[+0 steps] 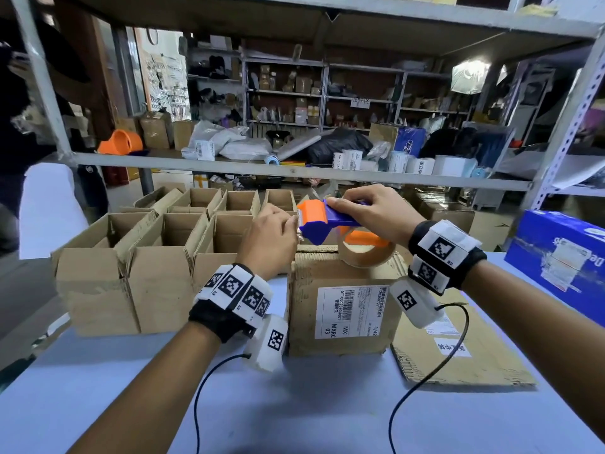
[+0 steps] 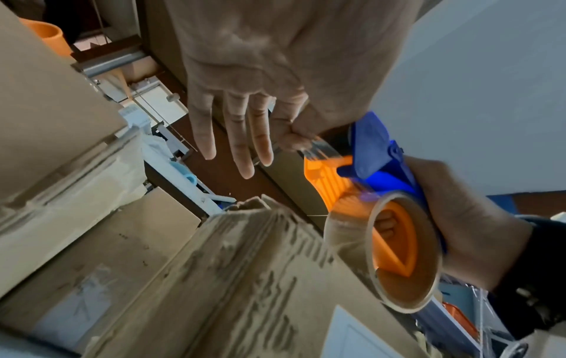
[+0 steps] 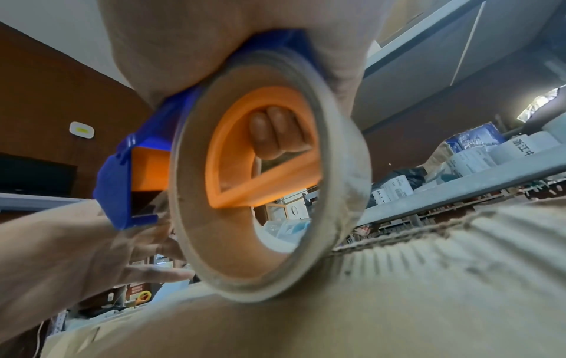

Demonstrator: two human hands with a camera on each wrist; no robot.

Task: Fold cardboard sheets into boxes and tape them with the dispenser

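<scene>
Left: finished open boxes (image 1: pixel 154 253) on the table (image 1: pixel 327 404). Centre: left hand (image 1: pixel 266 244), thumb and forefinger pinching the tape end (image 2: pixel 315 147) at the dispenser's mouth. Right: right hand (image 1: pixel 373 214) wrapped around the dispenser (image 1: pixel 327 224), just above the closed box (image 1: pixel 343 309); tape to run along the box's top seam.

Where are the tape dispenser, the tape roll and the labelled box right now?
tape dispenser (image 1: pixel 313 213): head view, on its orange front cover.
tape roll (image 2: pixel 349 232): left wrist view, on the outer wound face.
labelled box (image 1: pixel 304 309): head view, bare cardboard left of the white label.
</scene>
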